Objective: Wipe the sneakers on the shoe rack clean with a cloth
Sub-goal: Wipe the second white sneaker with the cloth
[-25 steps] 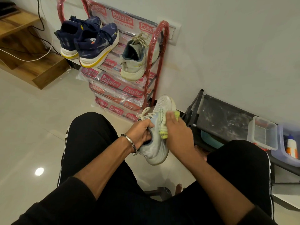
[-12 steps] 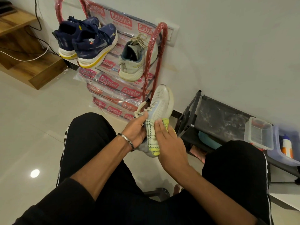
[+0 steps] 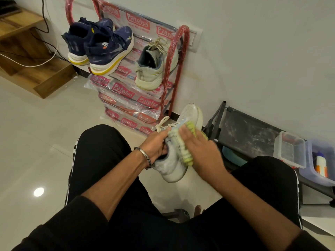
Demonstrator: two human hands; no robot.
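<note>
White mesh sneaker [image 3: 174, 160] sits at the centre of the frame above the person's lap, toe pointing up toward the wall. The left hand [image 3: 156, 142] grips it at the collar, fingers curled into the opening. The right hand [image 3: 201, 149] presses a yellow-green cloth [image 3: 181, 144] flat against the sneaker's side with fingers straight. In the upper left of the frame, the red shoe rack [image 3: 181, 57] carries 2 navy sneakers [image 3: 101, 46] and 1 pale sneaker [image 3: 155, 66].
</note>
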